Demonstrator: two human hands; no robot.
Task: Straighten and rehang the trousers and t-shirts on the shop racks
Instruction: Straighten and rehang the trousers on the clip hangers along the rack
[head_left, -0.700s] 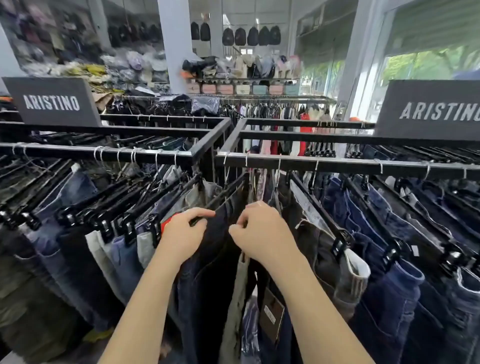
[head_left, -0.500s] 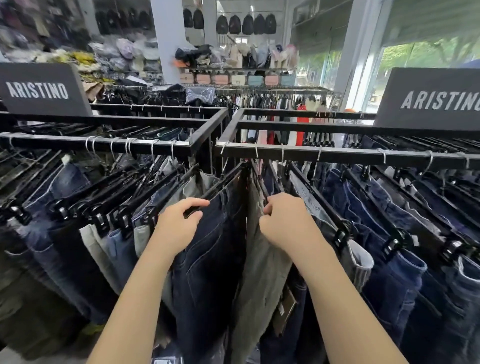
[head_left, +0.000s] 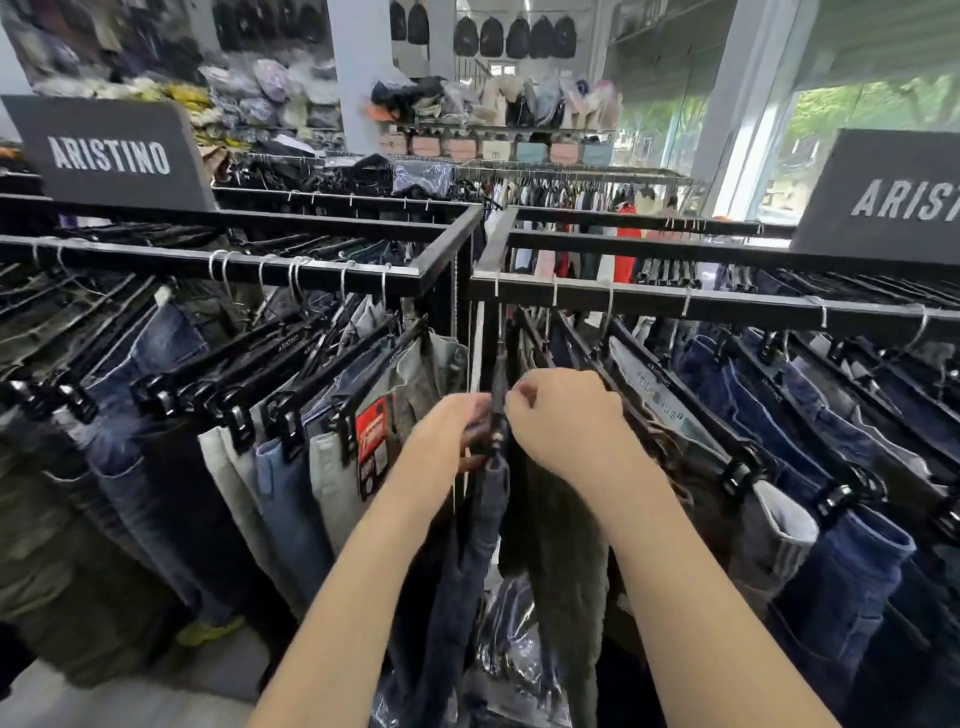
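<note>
Both hands are close together at the gap where the two racks meet, clamped from either side on one black clip hanger (head_left: 498, 395): the left hand (head_left: 447, 431) curls its fingers round the hanger and the waistband below it, and the right hand (head_left: 566, 421) pinches the same hanger from the other side with curled fingers. The dark blue trousers (head_left: 478, 545) clipped to that hanger hang straight down between the forearms, at the left end of the right rack (head_left: 675, 304). Just to their right, touching them, hang grey-green trousers (head_left: 566, 545), and beyond those a row of blue jeans on clip hangers. The left rack (head_left: 208, 265) carries a tight row of jeans and pale trousers, the nearest pair bearing a red tag (head_left: 371, 426). A dark ARISTINO sign (head_left: 109, 153) stands on top of the left rack, and another shows partly at the right edge
</note>
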